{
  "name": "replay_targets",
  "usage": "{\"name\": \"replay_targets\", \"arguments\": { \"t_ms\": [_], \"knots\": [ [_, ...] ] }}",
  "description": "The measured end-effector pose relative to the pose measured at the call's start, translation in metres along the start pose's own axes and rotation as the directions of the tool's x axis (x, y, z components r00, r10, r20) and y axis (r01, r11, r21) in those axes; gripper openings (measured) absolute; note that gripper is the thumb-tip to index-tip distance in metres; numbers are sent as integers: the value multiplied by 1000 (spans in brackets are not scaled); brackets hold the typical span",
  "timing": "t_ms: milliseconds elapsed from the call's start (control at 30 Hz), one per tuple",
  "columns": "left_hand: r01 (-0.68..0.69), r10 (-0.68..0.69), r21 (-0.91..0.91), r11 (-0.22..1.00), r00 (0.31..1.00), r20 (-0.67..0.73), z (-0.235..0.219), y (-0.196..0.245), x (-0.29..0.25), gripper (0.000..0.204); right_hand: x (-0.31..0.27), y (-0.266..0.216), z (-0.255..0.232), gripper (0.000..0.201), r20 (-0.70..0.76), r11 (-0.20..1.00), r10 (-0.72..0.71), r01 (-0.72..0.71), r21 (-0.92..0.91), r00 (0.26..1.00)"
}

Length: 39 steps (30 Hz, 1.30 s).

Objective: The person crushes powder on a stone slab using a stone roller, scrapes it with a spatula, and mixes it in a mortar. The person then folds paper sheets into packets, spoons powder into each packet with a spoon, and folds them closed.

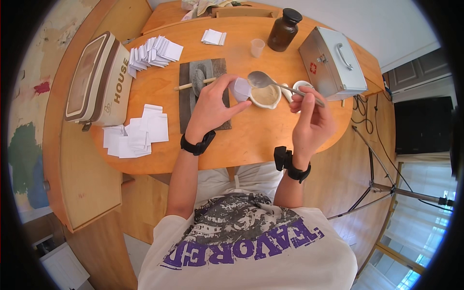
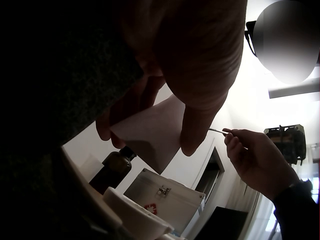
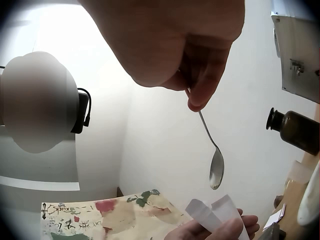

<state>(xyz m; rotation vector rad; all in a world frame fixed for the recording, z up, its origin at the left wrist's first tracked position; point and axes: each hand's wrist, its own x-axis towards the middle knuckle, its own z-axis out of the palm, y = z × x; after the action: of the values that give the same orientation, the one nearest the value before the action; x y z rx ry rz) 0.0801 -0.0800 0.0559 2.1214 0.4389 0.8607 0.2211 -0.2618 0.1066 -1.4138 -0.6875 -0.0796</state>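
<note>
My left hand (image 1: 211,110) holds a small white paper packet (image 1: 240,90) between thumb and fingers, its mouth spread apart in the right wrist view. With the fingertips of my right hand (image 1: 314,122) I pinch the handle of a metal spoon (image 1: 260,79). The spoon's bowl hangs just above the packet's mouth (image 3: 216,212), with a little pale residue near its tip. Below both hands stands a white mortar (image 1: 267,106) with tan powder (image 1: 266,94) in it. Beside the mortar lie a white pestle-like piece (image 1: 286,93) and a small white dish (image 1: 303,84).
White paper packets lie in piles at the back left (image 1: 157,51) and front left (image 1: 140,133). A dark board (image 1: 220,67) carries a wheel-like piece (image 1: 197,81) with a wooden rod. Behind stand a plastic cup (image 1: 257,47), a brown bottle (image 1: 285,31), a metal case (image 1: 333,63); left, a HOUSE box (image 1: 104,84).
</note>
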Motion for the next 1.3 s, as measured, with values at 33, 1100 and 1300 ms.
{"name": "replay_targets", "arguments": {
  "t_ms": [33,1100,1300],
  "knots": [
    [7,-7,-7,1000,1000,-1,0,1,0,62,-2,-2,3,15,28,998,-64,64,-6,998],
    [-11,11,-13,1000,1000,-15,0,1,0,59,7,70,-11,18,207,948,120,-50,-316,971],
    [-18,18,2,1000,1000,-20,0,-2,0,60,10,71,-20,23,124,947,198,-157,-279,972]
  ]
}}
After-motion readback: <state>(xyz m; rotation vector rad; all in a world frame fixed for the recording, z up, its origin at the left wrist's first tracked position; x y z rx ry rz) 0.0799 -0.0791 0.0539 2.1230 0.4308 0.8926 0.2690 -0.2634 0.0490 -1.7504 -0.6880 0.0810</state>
